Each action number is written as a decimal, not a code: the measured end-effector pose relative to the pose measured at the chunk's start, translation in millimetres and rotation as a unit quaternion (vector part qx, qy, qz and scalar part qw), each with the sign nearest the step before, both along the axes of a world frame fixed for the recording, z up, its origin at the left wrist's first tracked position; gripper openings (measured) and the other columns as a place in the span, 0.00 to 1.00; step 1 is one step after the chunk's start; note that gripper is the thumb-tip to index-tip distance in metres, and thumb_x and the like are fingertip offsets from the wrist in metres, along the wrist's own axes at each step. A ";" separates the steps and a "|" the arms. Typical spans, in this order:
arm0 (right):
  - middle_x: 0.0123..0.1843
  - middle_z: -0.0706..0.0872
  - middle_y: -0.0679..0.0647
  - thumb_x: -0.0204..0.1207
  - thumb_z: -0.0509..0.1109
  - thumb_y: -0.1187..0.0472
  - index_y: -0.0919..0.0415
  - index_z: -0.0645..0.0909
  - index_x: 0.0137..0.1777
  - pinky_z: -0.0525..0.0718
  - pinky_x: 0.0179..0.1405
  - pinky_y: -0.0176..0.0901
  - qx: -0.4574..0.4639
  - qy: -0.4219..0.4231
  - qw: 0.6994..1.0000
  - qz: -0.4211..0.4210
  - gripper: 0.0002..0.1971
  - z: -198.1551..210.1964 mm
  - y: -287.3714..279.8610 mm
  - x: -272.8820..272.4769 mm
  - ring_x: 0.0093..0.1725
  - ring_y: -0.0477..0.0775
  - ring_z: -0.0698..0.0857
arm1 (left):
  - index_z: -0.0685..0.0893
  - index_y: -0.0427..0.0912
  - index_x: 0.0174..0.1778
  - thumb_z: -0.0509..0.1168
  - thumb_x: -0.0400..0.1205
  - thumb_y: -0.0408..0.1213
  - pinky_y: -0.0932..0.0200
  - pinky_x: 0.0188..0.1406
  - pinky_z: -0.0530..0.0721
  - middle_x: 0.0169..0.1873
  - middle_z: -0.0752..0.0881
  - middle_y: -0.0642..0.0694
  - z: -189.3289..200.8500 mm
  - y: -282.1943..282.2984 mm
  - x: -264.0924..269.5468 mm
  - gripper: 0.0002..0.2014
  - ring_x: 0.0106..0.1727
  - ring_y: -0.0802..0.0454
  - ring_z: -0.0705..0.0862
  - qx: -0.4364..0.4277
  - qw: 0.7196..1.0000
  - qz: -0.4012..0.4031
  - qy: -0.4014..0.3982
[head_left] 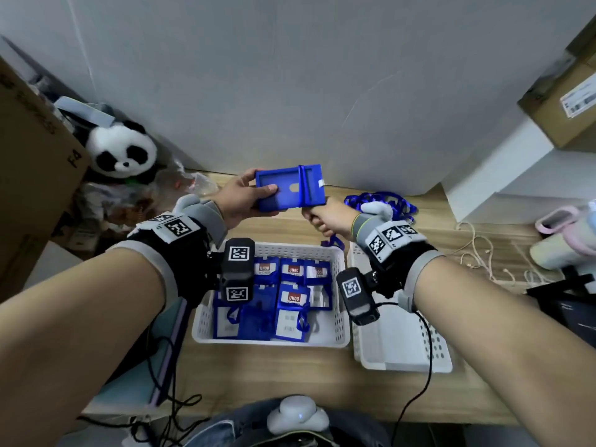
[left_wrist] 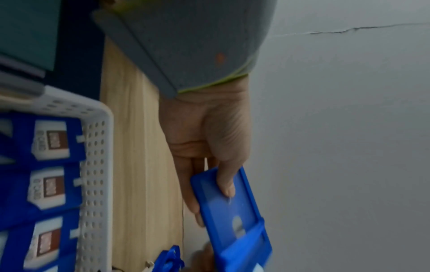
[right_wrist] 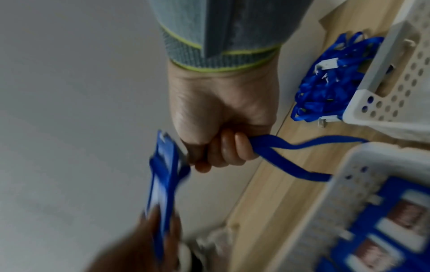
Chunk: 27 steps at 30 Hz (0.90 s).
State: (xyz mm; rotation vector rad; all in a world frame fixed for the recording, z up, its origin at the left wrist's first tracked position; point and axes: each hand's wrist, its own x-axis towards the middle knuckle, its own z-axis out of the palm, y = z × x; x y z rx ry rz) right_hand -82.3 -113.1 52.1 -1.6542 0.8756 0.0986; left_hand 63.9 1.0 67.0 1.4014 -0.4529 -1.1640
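Observation:
A blue card holder (head_left: 288, 188) is held up above the desk in front of the wall. My left hand (head_left: 240, 200) pinches its left end, thumb on the front face, fingers behind; the left wrist view shows the holder (left_wrist: 232, 211) the same way. A blue lanyard strap (head_left: 302, 185) is wrapped across the holder's right part. My right hand (head_left: 324, 219) sits just below the holder's right end, fingers curled round the strap (right_wrist: 291, 147), which trails down toward the baskets.
A white perforated basket (head_left: 342, 330) below my hands holds several packaged blue card holders. A second white basket (head_left: 419, 366) stands to its right. A heap of blue lanyards (head_left: 387, 201) lies behind it. Panda toy (head_left: 121, 150) and cardboard box (head_left: 29, 162) stand at left.

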 end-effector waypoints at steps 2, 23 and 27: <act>0.15 0.63 0.42 0.84 0.52 0.58 0.56 0.68 0.31 0.56 0.12 0.28 0.014 0.018 0.999 0.038 0.18 -1.1 7.2 -1.3 0.13 0.40 0.59 | 0.77 0.46 0.45 0.63 0.81 0.25 0.55 0.27 0.89 0.42 0.82 0.42 -0.8 -3.5 -2.4 0.09 0.37 0.47 0.85 0.003 0.999 0.035 -0.025; 0.22 0.67 0.46 0.83 0.54 0.67 0.55 0.69 0.32 0.58 0.11 0.28 -0.043 -0.017 0.999 -0.026 0.17 -0.9 -5.0 -7.0 0.15 0.40 0.62 | 0.78 0.46 0.42 0.63 0.81 0.24 0.55 0.27 0.89 0.37 0.85 0.45 5.0 3.4 -2.8 0.10 0.32 0.52 0.87 -0.009 1.000 0.010 -0.007; 0.22 0.67 0.47 0.85 0.53 0.59 0.57 0.70 0.30 0.62 0.17 0.29 -0.070 -0.021 0.997 0.038 0.19 -6.3 23.5 -0.6 0.17 0.40 0.64 | 0.75 0.46 0.42 0.64 0.81 0.25 0.57 0.21 0.87 0.39 0.81 0.44 -13.4 -1.8 -5.7 0.11 0.37 0.47 0.84 0.036 0.990 0.115 -0.067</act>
